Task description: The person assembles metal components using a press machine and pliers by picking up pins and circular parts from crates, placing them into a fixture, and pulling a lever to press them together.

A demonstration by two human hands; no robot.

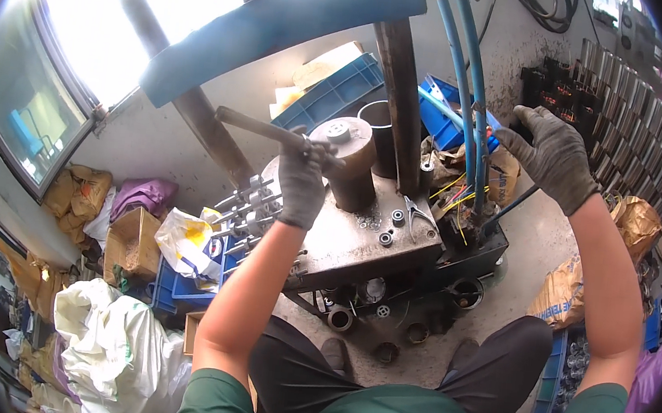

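Note:
My left hand (302, 183), in a grey work glove, is closed around a dark metal bar (255, 125) that points out to the left. It is beside a thick upright steel cylinder (352, 178) with a round top piece (339, 132), standing on the worktop (343, 244). My right hand (555, 159), gloved too, is raised at the right with fingers apart and holds nothing. Its fingertips are close to the red tip of a light-blue lever (443, 107); whether they touch is unclear. On the worktop are pliers (421, 210), small bearings (386, 238) and several metal shafts (255, 202).
A blue press beam (284, 36) spans above the worktop on dark posts (398, 93). Blue hoses (473, 84) run down at the right. Blue crates (331, 90), a white sack (111, 345) and stacked metal tubes (632, 109) stand around. Metal rings (340, 319) lie below the worktop.

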